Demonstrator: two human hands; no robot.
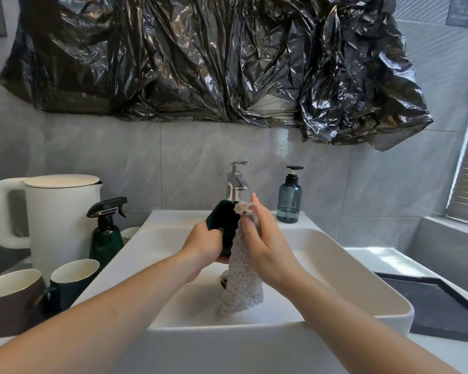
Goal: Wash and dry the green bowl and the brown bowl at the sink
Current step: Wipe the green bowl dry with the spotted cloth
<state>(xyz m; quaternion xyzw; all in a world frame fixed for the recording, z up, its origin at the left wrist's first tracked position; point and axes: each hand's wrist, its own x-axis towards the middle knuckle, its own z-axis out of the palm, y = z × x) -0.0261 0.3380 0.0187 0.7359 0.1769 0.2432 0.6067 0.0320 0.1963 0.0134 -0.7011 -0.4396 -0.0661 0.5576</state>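
Note:
Over the white sink (335, 268), my left hand (203, 244) grips the dark green bowl (224, 222), tilted on its edge below the chrome tap (237, 182). My right hand (265, 238) presses a white dotted cloth (242, 282) against the bowl, pinching the cloth's top at the rim; the rest hangs down into the basin. The brown bowl (11, 298), white inside, stands on the counter at the far left, beside a dark green cup (73, 279).
A white kettle (52, 211) and a green spray bottle (106, 236) stand left of the sink. A blue soap dispenser (289, 201) is on the rim by the tap. A black tray (438, 306) lies on the right. Black plastic sheeting (200, 58) hangs above.

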